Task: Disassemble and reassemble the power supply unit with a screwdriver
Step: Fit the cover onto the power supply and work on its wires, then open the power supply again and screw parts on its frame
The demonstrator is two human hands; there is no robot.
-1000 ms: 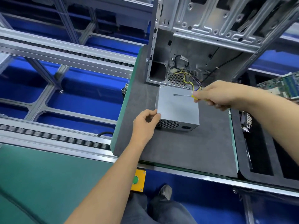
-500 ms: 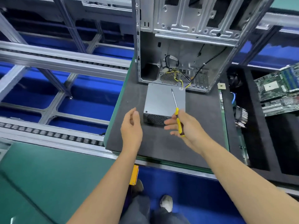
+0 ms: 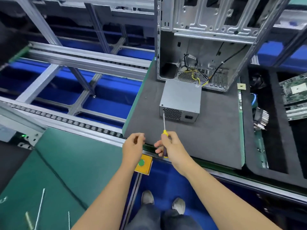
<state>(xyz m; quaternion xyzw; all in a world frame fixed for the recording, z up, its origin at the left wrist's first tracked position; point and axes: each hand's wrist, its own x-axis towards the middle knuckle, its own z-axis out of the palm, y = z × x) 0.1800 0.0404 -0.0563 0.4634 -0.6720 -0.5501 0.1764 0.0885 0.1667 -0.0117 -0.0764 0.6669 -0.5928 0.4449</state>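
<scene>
- Nearest me, below my forearms, I see two shoes [image 3: 163, 200] on a blue floor.
- My left hand [image 3: 132, 147] hangs in the air at the near edge of the surface [image 3: 216, 138]; its fingers [image 3: 138, 138] are loosely curled and hold nothing.
- Just under that hand sits a yellow box with a green button [image 3: 143, 163], fixed at the surface's near edge.
- My right hand [image 3: 171, 146] is just to the right of the left one, apart from it. Its fingers are wrapped round the handle of a yellow screwdriver [image 3: 164, 127].
- The screwdriver's metal shaft runs up and away from my right fingers. Its tip lies at the near left corner of the power supply unit [image 3: 181, 97], by the mesh vent; I cannot tell whether it touches.
- The power supply unit is a grey metal box lying flat on the dark grey surface, well beyond both sets of fingers.
- Behind it stands an open computer case [image 3: 207, 39], upright, with yellow and black cables [image 3: 197, 75] inside, just past the unit's far edge.
- Far right of my right fingers, a black foam tray [image 3: 272, 130] holds green circuit boards [image 3: 294, 90].
</scene>
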